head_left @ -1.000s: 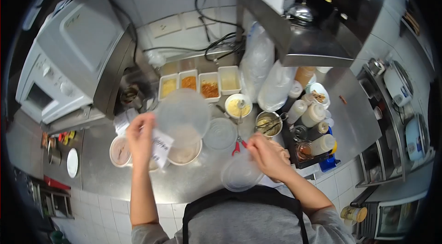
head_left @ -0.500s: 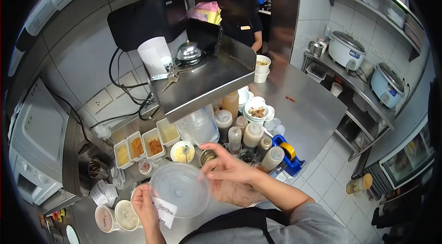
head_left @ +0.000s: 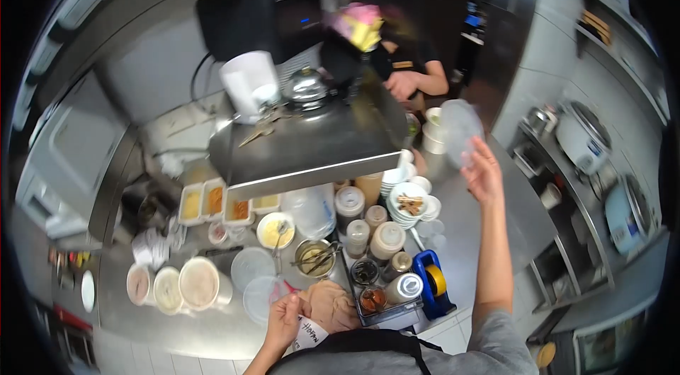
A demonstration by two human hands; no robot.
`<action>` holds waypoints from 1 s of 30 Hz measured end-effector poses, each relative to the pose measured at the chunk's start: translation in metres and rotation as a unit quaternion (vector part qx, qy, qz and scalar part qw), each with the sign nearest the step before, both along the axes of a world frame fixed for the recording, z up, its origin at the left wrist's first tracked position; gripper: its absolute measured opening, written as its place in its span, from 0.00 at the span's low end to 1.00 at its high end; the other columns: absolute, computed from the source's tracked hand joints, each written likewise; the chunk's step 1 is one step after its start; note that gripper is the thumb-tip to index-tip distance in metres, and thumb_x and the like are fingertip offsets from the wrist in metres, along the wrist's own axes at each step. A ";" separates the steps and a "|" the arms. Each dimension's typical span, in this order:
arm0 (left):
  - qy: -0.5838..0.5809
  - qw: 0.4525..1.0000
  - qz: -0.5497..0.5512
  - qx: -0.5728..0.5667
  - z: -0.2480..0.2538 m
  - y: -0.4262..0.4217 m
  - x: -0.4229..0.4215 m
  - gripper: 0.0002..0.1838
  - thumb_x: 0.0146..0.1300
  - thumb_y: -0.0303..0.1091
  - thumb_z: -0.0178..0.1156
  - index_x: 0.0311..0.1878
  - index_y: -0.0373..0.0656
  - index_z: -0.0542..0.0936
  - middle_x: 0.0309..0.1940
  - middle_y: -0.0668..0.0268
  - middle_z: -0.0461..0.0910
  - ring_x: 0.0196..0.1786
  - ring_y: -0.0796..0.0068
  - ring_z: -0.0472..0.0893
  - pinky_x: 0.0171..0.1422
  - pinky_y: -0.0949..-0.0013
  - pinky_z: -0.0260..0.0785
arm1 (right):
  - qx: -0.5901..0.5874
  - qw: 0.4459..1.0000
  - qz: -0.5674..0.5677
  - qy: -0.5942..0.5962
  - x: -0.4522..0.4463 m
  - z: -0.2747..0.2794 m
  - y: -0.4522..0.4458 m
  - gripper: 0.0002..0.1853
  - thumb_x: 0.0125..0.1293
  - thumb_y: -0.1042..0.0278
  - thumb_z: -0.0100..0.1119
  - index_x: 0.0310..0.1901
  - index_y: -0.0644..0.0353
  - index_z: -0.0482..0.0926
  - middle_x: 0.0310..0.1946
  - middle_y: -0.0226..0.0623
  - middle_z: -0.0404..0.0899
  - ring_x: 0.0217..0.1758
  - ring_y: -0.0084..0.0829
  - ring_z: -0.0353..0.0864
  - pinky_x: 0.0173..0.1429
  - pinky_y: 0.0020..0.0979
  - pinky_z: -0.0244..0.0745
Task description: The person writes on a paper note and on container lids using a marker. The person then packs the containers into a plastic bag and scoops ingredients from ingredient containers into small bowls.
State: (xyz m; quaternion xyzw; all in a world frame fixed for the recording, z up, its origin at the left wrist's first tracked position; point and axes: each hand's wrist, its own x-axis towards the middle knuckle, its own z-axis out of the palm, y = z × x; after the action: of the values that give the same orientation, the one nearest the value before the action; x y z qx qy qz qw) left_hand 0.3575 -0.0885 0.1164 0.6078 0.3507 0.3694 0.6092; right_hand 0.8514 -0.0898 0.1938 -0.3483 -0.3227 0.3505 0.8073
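Note:
My right hand (head_left: pixel 484 173) is stretched far out over the right part of the counter, its fingers on a clear round lid (head_left: pixel 460 133) that stands nearly on edge beside two stacked white cups (head_left: pixel 434 135). Near my body, my left hand (head_left: pixel 285 315) pinches a white paper slip (head_left: pixel 309 334) with handwriting on it. Two clear lids (head_left: pixel 253 269) lie on the counter just beyond that hand, with red scissor handles (head_left: pixel 287 288) next to them. A crumpled tan cloth (head_left: pixel 329 306) is to the right of the slip.
Three filled round tubs (head_left: pixel 199 283) stand at the left. Sauce bottles (head_left: pixel 387 240) and a blue tape dispenser (head_left: pixel 434 283) are right of centre. A metal shelf (head_left: pixel 312 141) with a bell overhangs the counter. Behind it stands another person (head_left: pixel 418 81), hands near the cups.
The view has shifted. My right hand has moved from near my left hand out to the far right with a clear lid. My left hand has kept the slip and is lower, nearer my body.

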 end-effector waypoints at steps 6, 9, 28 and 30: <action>-0.090 0.975 0.057 -0.194 0.004 -0.047 -0.019 0.03 0.68 0.30 0.52 0.37 0.42 0.71 0.28 0.70 0.76 0.32 0.85 0.73 0.37 0.81 0.65 | -0.102 0.986 -0.116 0.056 0.140 -0.083 0.098 0.26 0.63 0.74 0.49 0.63 0.57 0.59 0.52 0.47 0.72 0.52 0.43 0.76 0.53 0.42 0.77; -0.140 0.967 0.070 -0.201 0.016 -0.065 -0.030 0.02 0.67 0.29 0.53 0.38 0.43 0.71 0.30 0.71 0.77 0.32 0.87 0.74 0.36 0.82 0.65 | -0.180 0.970 -0.142 0.085 0.197 -0.111 0.153 0.21 0.67 0.69 0.49 0.60 0.59 0.61 0.54 0.47 0.71 0.53 0.43 0.75 0.53 0.40 0.79; 0.032 0.923 0.379 -0.067 0.020 -0.078 -0.098 0.31 0.56 0.16 0.59 0.64 0.40 0.64 0.57 0.64 0.71 0.36 0.85 0.78 0.40 0.79 0.70 | -0.210 0.972 -0.100 0.034 0.171 -0.105 0.218 0.20 0.64 0.77 0.44 0.56 0.79 0.62 0.55 0.55 0.64 0.54 0.44 0.72 0.53 0.39 0.82; 0.041 0.921 0.382 -0.064 0.019 -0.077 -0.097 0.31 0.56 0.16 0.59 0.64 0.40 0.64 0.57 0.64 0.70 0.36 0.85 0.78 0.40 0.79 0.71 | -0.208 0.973 -0.098 0.032 0.168 -0.105 0.217 0.21 0.64 0.76 0.43 0.57 0.79 0.61 0.54 0.54 0.65 0.54 0.44 0.72 0.52 0.38 0.82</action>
State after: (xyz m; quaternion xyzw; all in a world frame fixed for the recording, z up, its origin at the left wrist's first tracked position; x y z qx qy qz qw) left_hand 0.2602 -0.1653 0.1354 0.4021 0.6035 0.5259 0.4444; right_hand 1.0190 0.1271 0.0885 -0.5274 -0.1813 0.3403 0.7571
